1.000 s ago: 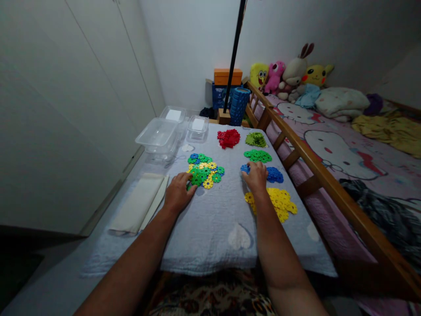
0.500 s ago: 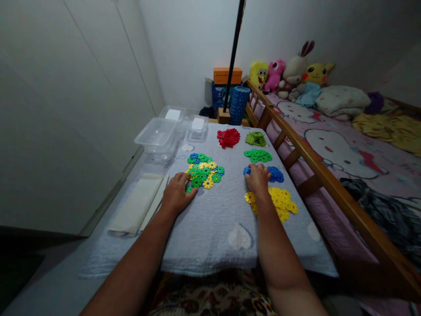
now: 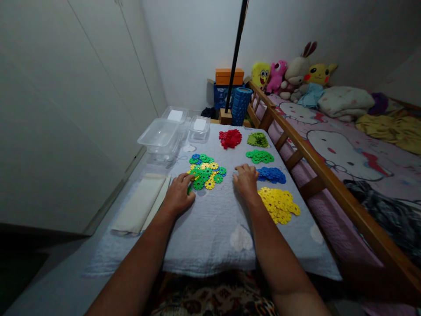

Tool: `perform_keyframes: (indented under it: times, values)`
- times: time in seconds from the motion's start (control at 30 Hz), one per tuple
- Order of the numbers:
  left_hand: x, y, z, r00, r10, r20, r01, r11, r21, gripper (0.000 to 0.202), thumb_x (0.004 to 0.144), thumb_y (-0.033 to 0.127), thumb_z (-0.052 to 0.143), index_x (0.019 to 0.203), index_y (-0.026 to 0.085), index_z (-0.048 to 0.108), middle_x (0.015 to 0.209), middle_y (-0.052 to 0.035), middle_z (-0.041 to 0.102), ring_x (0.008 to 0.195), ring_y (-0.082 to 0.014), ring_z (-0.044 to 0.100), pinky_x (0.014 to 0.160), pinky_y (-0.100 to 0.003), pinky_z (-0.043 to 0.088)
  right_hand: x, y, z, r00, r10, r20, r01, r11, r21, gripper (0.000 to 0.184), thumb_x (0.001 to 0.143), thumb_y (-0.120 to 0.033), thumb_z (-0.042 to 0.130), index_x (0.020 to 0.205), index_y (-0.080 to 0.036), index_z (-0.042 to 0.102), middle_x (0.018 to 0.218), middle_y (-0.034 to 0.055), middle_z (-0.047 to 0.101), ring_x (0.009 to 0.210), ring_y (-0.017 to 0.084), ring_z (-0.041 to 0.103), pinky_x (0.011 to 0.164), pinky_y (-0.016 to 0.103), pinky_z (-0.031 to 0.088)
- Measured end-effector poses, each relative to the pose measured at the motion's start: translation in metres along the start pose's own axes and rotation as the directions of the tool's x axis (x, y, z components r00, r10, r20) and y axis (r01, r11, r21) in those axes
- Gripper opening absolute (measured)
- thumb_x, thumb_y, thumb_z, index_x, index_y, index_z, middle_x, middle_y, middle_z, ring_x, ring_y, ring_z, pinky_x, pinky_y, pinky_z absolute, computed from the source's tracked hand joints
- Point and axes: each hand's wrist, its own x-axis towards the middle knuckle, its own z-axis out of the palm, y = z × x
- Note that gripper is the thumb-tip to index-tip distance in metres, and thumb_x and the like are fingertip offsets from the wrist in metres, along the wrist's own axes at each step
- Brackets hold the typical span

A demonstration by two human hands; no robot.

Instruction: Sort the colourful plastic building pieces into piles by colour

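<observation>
On the left of a mixed pile of green, yellow and blue notched plastic discs [image 3: 204,174] rests my left hand [image 3: 179,194]. Its fingers curl round a green disc [image 3: 190,189], which shows between thumb and forefinger. My right hand [image 3: 246,179] hovers over or touches the cloth between the mixed pile and the blue disc pile [image 3: 272,175]. Its fingers are apart, and nothing shows in them. A yellow disc pile [image 3: 279,204] lies beside the right wrist. Farther back are green discs [image 3: 259,156], olive-green discs [image 3: 258,139] and red discs [image 3: 230,138].
Clear plastic containers [image 3: 159,134] stand at the back left, with a smaller lidded one [image 3: 199,128] beside them. Folded cream cloth [image 3: 140,204] lies on the left. A wooden bed rail [image 3: 296,136] runs along the table's right side. Behind stands a black pole [image 3: 234,61].
My right hand has moved left, off the blue pile, and the blue disc at its fingertips no longer shows there. My left hand stays by the mixed pile. The view has shifted slightly.
</observation>
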Motion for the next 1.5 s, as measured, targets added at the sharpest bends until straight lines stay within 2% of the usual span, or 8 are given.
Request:
perform_keyframes:
  times: [0.2,0.4,0.67,0.83,1.1,1.17,1.33,1.5]
  values:
    - [0.002,-0.004,0.005,1.000,0.010,-0.024,-0.011,1.000,-0.026,0.041,0.082,0.021,0.057,0.122,0.020,0.063,0.128,-0.0147,0.061,0.121,-0.0323,0.059,0.109,-0.050,0.050,-0.003,-0.025,0.023,0.968,-0.242,0.072,0.233,0.965,0.121,0.044,0.099,-0.028,0.053,0.143,-0.027,0.058,0.152,0.0086,0.056,0.133,0.033,0.042,0.108,0.047,0.032]
    - [0.001,0.004,0.009,1.000,0.009,-0.028,-0.009,1.000,-0.014,0.044,0.085,0.026,0.061,0.129,0.020,0.060,0.133,-0.0145,0.060,0.126,-0.0314,0.058,0.113,-0.049,0.047,-0.004,-0.030,0.029,0.962,-0.252,0.104,0.241,0.964,0.110,0.037,0.099,-0.030,0.054,0.135,-0.025,0.064,0.148,0.0092,0.060,0.130,0.031,0.045,0.109,0.047,0.032]
    - [0.005,0.035,0.016,0.994,-0.076,0.081,0.061,0.983,0.174,0.078,0.079,0.053,0.076,0.146,0.022,0.048,0.153,-0.0174,0.046,0.135,-0.0396,0.048,0.112,-0.054,0.044,-0.006,-0.026,0.028,0.970,-0.233,0.063,0.226,0.969,0.104,0.030,0.097,-0.025,0.058,0.124,-0.024,0.070,0.142,0.0116,0.060,0.127,0.031,0.045,0.107,0.045,0.037]
    - [0.023,0.042,0.022,0.989,-0.060,0.133,0.035,0.983,0.182,0.072,0.083,0.044,0.075,0.146,0.021,0.048,0.155,-0.0181,0.045,0.136,-0.0387,0.048,0.112,-0.052,0.044,-0.006,-0.022,0.037,0.972,-0.234,0.034,0.226,0.963,0.146,0.034,0.096,-0.016,0.051,0.125,-0.021,0.067,0.150,0.0105,0.057,0.135,0.031,0.041,0.113,0.045,0.032]
    - [0.060,0.021,0.021,0.969,0.116,0.216,-0.119,0.993,-0.001,0.065,0.075,0.031,0.081,0.135,0.024,0.060,0.144,-0.0138,0.055,0.132,-0.0337,0.056,0.114,-0.047,0.045,-0.004,-0.020,0.035,0.980,-0.197,0.014,0.190,0.961,0.200,0.021,0.092,-0.019,0.059,0.112,-0.021,0.067,0.122,0.0125,0.068,0.121,0.030,0.049,0.106,0.044,0.037]
    - [0.070,0.014,0.017,0.976,0.092,0.199,-0.087,0.996,-0.032,0.067,0.073,0.036,0.083,0.134,0.021,0.061,0.144,-0.0147,0.056,0.132,-0.0339,0.055,0.113,-0.046,0.046,-0.004,-0.019,0.033,0.981,-0.196,0.004,0.192,0.962,0.194,0.024,0.092,-0.020,0.060,0.116,-0.020,0.066,0.123,0.0126,0.068,0.121,0.030,0.049,0.105,0.043,0.037]
    - [0.092,0.003,0.013,0.997,-0.064,0.044,0.064,0.998,0.003,0.041,0.092,0.042,0.063,0.126,0.019,0.066,0.129,-0.0133,0.067,0.128,-0.0308,0.059,0.115,-0.048,0.043,-0.005,-0.019,0.030,0.980,-0.198,-0.020,0.199,0.967,0.161,0.033,0.092,-0.025,0.062,0.125,-0.018,0.066,0.123,0.0137,0.066,0.117,0.030,0.050,0.101,0.042,0.039]
    - [0.098,-0.001,0.029,0.965,-0.247,-0.085,0.251,0.967,0.051,0.043,0.097,0.042,0.055,0.134,0.022,0.062,0.150,-0.0132,0.056,0.142,-0.0312,0.047,0.119,-0.049,0.037,-0.006,-0.018,0.028,0.985,-0.169,-0.042,0.173,0.976,0.129,0.034,0.089,-0.031,0.067,0.121,-0.017,0.070,0.114,0.0135,0.065,0.111,0.031,0.051,0.098,0.042,0.040]
